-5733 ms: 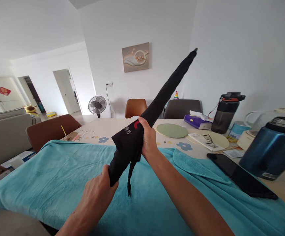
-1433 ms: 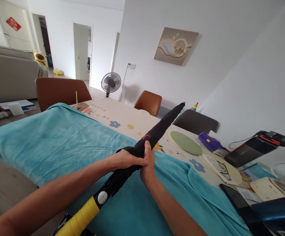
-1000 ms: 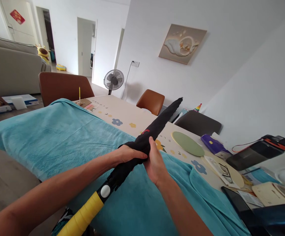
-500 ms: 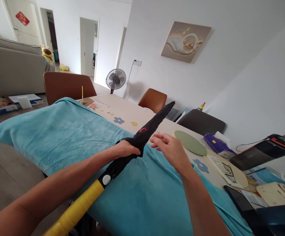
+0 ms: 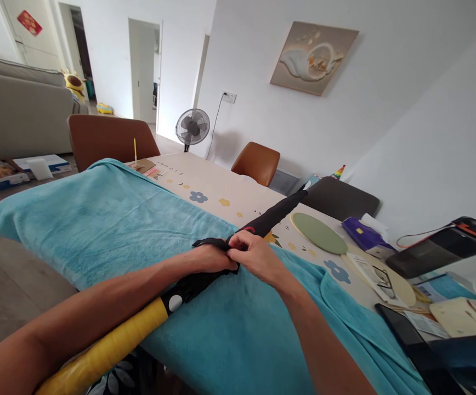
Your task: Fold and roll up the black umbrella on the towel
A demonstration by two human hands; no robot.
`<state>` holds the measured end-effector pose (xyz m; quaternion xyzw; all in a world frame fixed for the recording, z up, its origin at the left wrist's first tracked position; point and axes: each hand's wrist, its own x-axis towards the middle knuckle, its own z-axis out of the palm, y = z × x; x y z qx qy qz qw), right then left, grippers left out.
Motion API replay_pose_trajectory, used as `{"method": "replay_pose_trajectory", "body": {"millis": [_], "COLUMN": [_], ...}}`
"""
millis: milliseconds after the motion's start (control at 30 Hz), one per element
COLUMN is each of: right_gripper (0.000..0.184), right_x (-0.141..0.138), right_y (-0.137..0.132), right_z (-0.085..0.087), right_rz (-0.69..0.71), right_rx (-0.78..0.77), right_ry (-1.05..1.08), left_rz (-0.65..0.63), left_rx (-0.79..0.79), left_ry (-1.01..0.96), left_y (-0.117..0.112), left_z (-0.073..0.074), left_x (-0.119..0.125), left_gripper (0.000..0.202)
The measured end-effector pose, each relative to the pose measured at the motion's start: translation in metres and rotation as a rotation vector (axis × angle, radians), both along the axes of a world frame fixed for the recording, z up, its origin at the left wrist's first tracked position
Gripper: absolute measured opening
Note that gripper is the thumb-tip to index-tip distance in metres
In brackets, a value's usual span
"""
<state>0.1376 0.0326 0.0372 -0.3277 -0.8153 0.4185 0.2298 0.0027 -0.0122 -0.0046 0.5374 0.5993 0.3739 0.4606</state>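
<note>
A folded black umbrella (image 5: 273, 215) with a yellow handle (image 5: 110, 343) lies across a turquoise towel (image 5: 98, 219) that covers the near part of the table. My left hand (image 5: 209, 258) is closed around the umbrella's rolled cloth near the middle. Right beside it, my right hand (image 5: 252, 255) pinches the black closing strap (image 5: 207, 242) against the bundle. The umbrella's tip points to the far right, over the floral tablecloth (image 5: 205, 189).
A green round mat (image 5: 318, 232), a purple tissue pack (image 5: 363, 237), glasses on papers (image 5: 380, 280), a dark bottle (image 5: 435, 252) and a black phone (image 5: 411, 343) lie at the right. Brown chairs (image 5: 110, 140) stand around the table. A fan (image 5: 192, 127) and a sofa (image 5: 20, 118) are behind.
My right hand, open and lifted off half a second ago, has come back onto the umbrella and pinches the strap. The umbrella has sunk lower, onto the towel.
</note>
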Motion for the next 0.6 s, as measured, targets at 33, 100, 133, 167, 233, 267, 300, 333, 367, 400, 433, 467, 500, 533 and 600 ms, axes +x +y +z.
{"method": "replay_pose_trajectory", "body": {"millis": [33, 100, 133, 167, 233, 267, 300, 333, 367, 400, 433, 467, 500, 533, 600], "right_gripper": [0.006, 0.004, 0.004, 0.007, 0.012, 0.014, 0.015, 0.015, 0.015, 0.014, 0.013, 0.013, 0.013, 0.013, 0.013], "right_x": [0.003, 0.012, 0.016, 0.021, 0.028, 0.03, 0.03, 0.029, 0.028, 0.025, 0.022, 0.019, 0.016, 0.013, 0.009], "right_y": [0.003, 0.012, 0.018, 0.023, 0.032, 0.035, 0.036, 0.036, 0.035, 0.034, 0.033, 0.031, 0.031, 0.03, 0.031], "right_z": [0.003, 0.009, 0.011, 0.012, 0.014, 0.014, 0.013, 0.012, 0.011, 0.009, 0.008, 0.007, 0.005, 0.004, 0.001], "right_rz": [-0.004, -0.035, -0.062, -0.084, -0.102, -0.101, -0.093, -0.08, -0.066, -0.055, -0.049, -0.05, -0.059, -0.076, -0.116], "right_rx": [-0.038, -0.122, -0.167, -0.205, -0.272, -0.292, -0.302, -0.302, -0.294, -0.279, -0.261, -0.243, -0.226, -0.209, -0.181], "right_ry": [0.004, 0.032, 0.052, 0.088, 0.173, 0.213, 0.243, 0.264, 0.279, 0.29, 0.297, 0.303, 0.311, 0.324, 0.359], "left_rz": [-0.01, 0.029, 0.066, 0.102, 0.114, 0.095, 0.073, 0.056, 0.046, 0.04, 0.04, 0.036, 0.032, 0.032, 0.031], "left_rx": [0.005, -0.005, -0.022, -0.042, -0.058, -0.06, -0.051, -0.036, -0.026, -0.024, -0.028, -0.032, -0.034, -0.029, 0.012], "left_ry": [0.088, 0.269, 0.323, 0.345, 0.364, 0.372, 0.377, 0.382, 0.389, 0.396, 0.4, 0.398, 0.392, 0.386, 0.388], "left_y": [0.0, 0.001, 0.0, 0.0, -0.001, -0.002, -0.003, -0.003, -0.003, -0.004, -0.004, -0.004, -0.004, -0.004, -0.004], "left_z": [-0.001, -0.005, -0.006, -0.007, -0.008, -0.007, -0.006, -0.005, -0.003, -0.002, -0.001, 0.0, 0.0, 0.0, -0.002], "left_x": [0.0, -0.001, -0.001, -0.001, 0.0, 0.001, 0.001, 0.001, 0.001, 0.001, 0.001, 0.001, 0.001, 0.002, 0.003], "left_gripper": [0.012, 0.027, 0.039, 0.051, 0.071, 0.078, 0.084, 0.09, 0.093, 0.093, 0.089, 0.081, 0.072, 0.064, 0.056]}}
